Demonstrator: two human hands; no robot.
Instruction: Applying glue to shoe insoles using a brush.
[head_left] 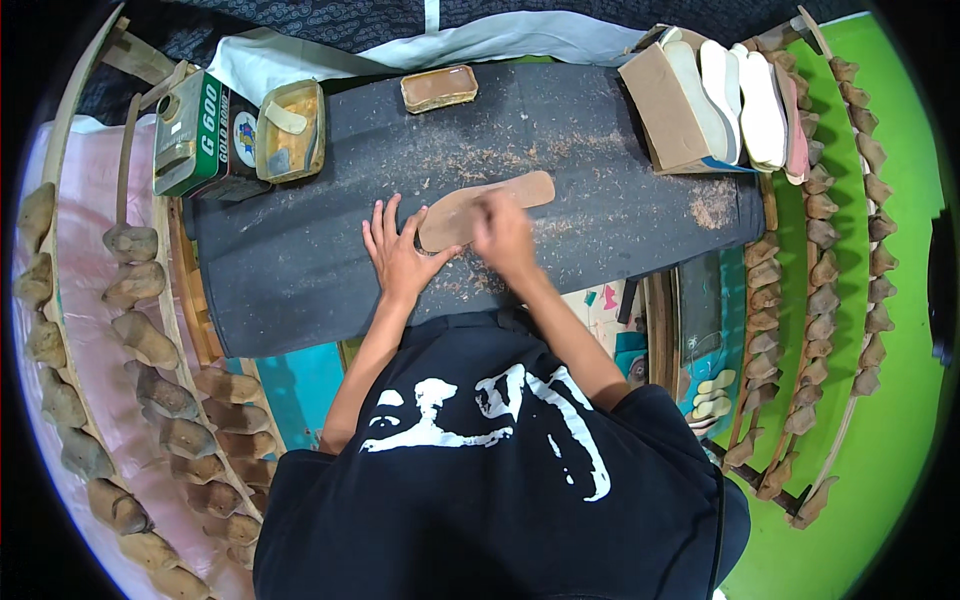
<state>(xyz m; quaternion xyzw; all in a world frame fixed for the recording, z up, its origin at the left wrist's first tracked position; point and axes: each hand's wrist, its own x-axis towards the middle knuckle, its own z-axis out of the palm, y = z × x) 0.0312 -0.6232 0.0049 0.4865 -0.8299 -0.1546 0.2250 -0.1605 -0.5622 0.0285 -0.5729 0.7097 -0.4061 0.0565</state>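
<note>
Fingers spread flat, the left hand presses down on the near end of a brown, sole-shaped leather piece lying on a dark work board, its fingertips resting on and beside the piece's rounded end. The right hand sits on top of the same piece toward its middle, blurred; its fingers look curled, but whether they grip a tool cannot be told. The sole piece lies near the centre of the board, tilted so that its far end points up and to the right, with pale shavings scattered around it and a denser patch of dust toward the board's right edge. At the back left of the board stand a green tin and an open yellowish tub with a scraper-like piece lying in it; a smaller flat tub sits at the back centre. At the back right, a cardboard box holds a row of pale insoles standing on edge. Racks of brown shoe lasts curve along the left side, and more lasts line the right against a green floor.
</note>
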